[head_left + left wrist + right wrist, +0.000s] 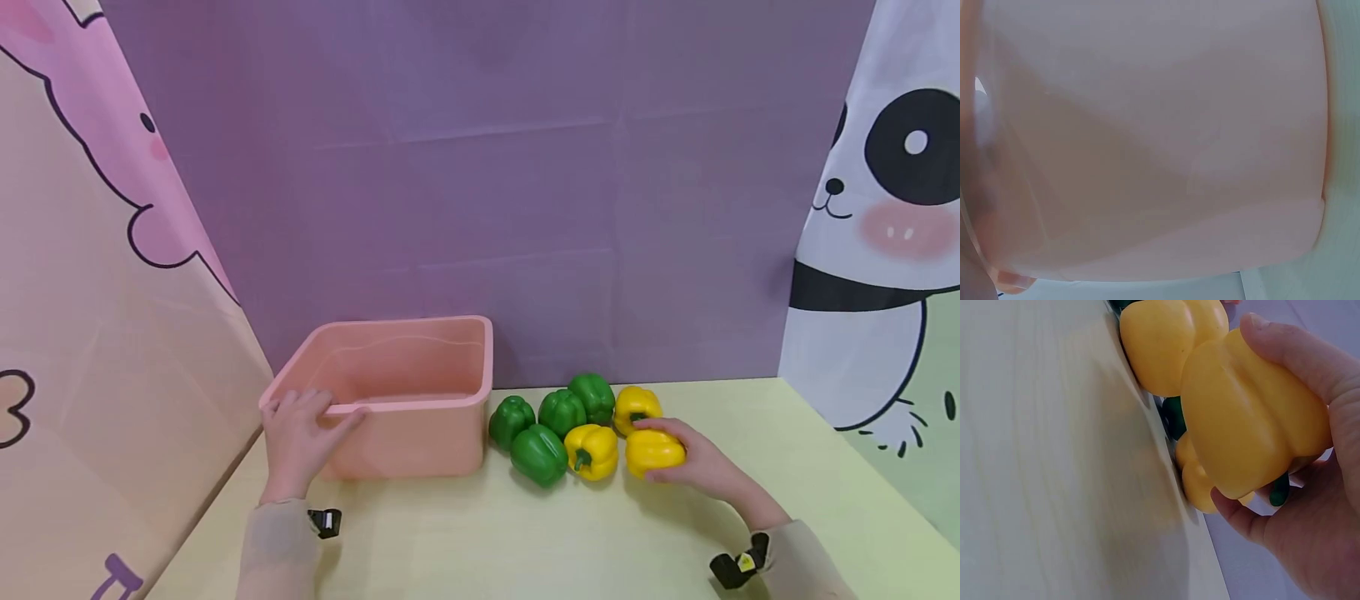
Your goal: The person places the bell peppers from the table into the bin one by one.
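Nearby, green peppers (539, 456) between right hand (703, 463) and bin (416, 442)

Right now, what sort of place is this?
It looks like a small table corner set up indoors, maybe for playing or filming: a pale tabletop, a plain purple backdrop behind it, and a big cartoon panda on the right side.

Yellow pepper (654, 452): glossy, lobed, green-stemmed, held, lower right of frame. Pink bin (412, 442): open-topped, upright, lower left of centre.
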The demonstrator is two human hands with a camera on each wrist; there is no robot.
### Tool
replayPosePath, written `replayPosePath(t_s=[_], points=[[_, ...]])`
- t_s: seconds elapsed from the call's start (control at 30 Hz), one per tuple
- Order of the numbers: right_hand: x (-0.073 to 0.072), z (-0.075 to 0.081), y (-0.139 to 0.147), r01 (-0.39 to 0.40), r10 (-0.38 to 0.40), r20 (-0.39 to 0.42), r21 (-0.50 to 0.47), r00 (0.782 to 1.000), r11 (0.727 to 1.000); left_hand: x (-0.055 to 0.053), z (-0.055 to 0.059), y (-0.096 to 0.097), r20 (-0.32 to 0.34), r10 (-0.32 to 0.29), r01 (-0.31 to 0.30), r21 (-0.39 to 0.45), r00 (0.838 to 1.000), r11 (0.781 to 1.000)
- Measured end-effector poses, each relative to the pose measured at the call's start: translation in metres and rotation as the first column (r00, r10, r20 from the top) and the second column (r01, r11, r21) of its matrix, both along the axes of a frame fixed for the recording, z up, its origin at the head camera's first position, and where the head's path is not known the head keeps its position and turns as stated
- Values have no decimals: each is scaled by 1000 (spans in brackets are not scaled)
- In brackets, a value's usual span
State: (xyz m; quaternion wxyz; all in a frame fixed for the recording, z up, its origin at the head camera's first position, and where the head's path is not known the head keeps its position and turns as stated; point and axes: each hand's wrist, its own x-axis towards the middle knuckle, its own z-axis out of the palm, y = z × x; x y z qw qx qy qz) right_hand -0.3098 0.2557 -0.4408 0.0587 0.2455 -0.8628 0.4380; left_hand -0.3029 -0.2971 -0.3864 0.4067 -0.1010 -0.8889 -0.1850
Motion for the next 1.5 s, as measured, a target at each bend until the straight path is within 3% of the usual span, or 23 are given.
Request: replayPosePath(t_s=[0.57,1.03,1.5], points=[[0,6,3,-13,13,-10,-8,1000,1000,2,-1,0,-35,-4,4,10,999,1000],[4,4,0,-3,4,21,-21,1000,1000,1,2,1,4,-10,10,4,1000,1000],[5,8,0,-16,18,27,-38,999,999,0,1,1,-22,-12,12,2,1000,1000]])
